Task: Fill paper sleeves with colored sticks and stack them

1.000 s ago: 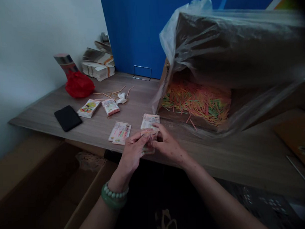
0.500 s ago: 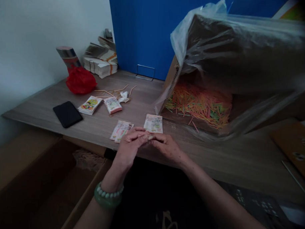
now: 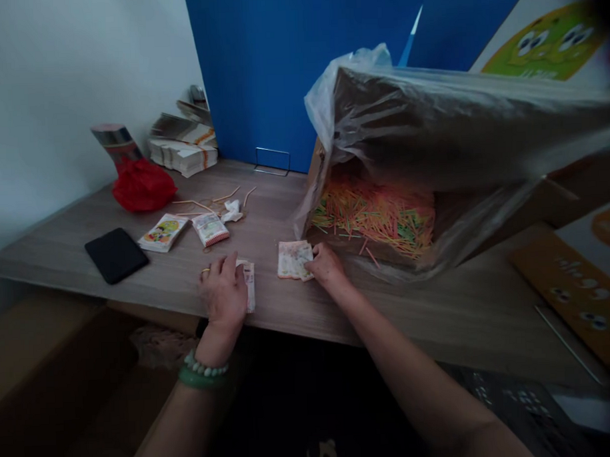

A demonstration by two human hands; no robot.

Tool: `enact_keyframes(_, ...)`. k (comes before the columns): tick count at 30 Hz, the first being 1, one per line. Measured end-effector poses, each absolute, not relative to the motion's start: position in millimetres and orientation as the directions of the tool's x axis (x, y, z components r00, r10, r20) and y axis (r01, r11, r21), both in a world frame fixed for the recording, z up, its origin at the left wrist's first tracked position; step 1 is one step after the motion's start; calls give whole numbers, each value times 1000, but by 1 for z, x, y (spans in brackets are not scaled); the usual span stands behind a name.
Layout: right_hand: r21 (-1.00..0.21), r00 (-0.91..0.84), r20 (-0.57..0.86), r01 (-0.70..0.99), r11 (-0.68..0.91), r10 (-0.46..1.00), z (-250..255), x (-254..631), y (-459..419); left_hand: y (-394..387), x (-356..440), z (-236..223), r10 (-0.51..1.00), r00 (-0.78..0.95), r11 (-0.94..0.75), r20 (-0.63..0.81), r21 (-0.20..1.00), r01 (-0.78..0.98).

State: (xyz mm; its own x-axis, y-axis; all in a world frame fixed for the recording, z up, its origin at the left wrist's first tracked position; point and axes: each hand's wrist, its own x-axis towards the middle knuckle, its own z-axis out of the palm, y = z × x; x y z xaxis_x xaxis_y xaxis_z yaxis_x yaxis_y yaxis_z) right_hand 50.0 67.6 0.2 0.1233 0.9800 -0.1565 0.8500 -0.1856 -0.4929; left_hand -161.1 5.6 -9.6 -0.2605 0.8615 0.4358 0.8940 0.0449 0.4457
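My right hand (image 3: 328, 266) pinches the right edge of a small printed packet (image 3: 302, 263), which overlaps another packet (image 3: 286, 258) lying flat on the grey wood-look table (image 3: 272, 303). Further left, my left hand (image 3: 224, 290) rests over more small packets (image 3: 249, 284), its fingers loosely bent and a little apart. Its palm covers most of them, so how many lie there I cannot tell. Beyond this hand lie a bundled stack of packets (image 3: 211, 230) and a stack of colourful printed cards or packets (image 3: 164, 233).
Plastic lines a tilted carton (image 3: 327, 154) full of thin coloured sticks (image 3: 379, 216) at the right. A black phone-like slab (image 3: 116, 255), red bag (image 3: 142, 185), rubber bands, crumpled tissue (image 3: 232, 211) and paper stacks (image 3: 185, 153) occupy the left. An open cardboard box (image 3: 50, 371) stands below the table edge.
My hands were together at the table edge and have separated. The left moved left onto the packets; the right moved to the packets near the carton. The view has shifted right.
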Motion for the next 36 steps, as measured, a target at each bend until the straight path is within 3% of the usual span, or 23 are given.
enact_keyframes(4, -516, 88, -116, 846, -136, 989, -3, 60, 66, -3, -147, -4, 831, -220, -85, 511, 506, 858)
enact_keyframes(7, -550, 86, -59, 829, -104, 995, 3, 67, 62, -9, -127, 6, 852, -204, -152, 482, 601, 785)
enact_keyframes(10, -710, 82, -18, 701, -70, 997, 7, 76, 53, -6, -104, 15, 931, -254, -86, 262, 834, 544)
enact_keyframes(12, -877, -13, -6, 480, 1, 1000, 6, 81, 44, 2, -88, 19, 972, -229, 19, 45, 963, 268)
enact_keyframes(15, -986, -262, 9, 160, 53, 965, 1, 90, 32, 16, -65, 21, 987, 3, 162, -163, 980, -112)
enact_keyframes(17, -980, -321, 2, 190, 66, 947, 3, 106, 32, 23, -52, 19, 975, 79, 221, -208, 947, -233)
enact_keyframes(20, -818, -109, 14, 570, 74, 994, 18, 147, 52, 24, -39, 14, 968, 17, 245, -250, 927, -284)
enact_keyframes(22, -549, 134, 80, 833, -68, 988, 32, 181, 77, 23, -34, 10, 962, 25, 270, -272, 928, -256)
enact_keyframes(24, -294, 361, 174, 907, -301, 916, 43, 209, 106, 21, -30, 4, 958, 64, 288, -281, 936, -203)
enact_keyframes(26, -171, 435, 188, 897, -407, 881, 48, 226, 132, 21, -29, -3, 958, 83, 284, -274, 946, -155)
enact_keyframes(32, -105, 337, 136, 940, -324, 932, 35, 222, 170, 21, -30, -19, 964, 87, 258, -251, 963, -80)
enact_keyframes(36, -153, 407, 74, 907, -393, 911, 36, 214, 176, 22, -29, -24, 970, 93, 231, -226, 972, -43)
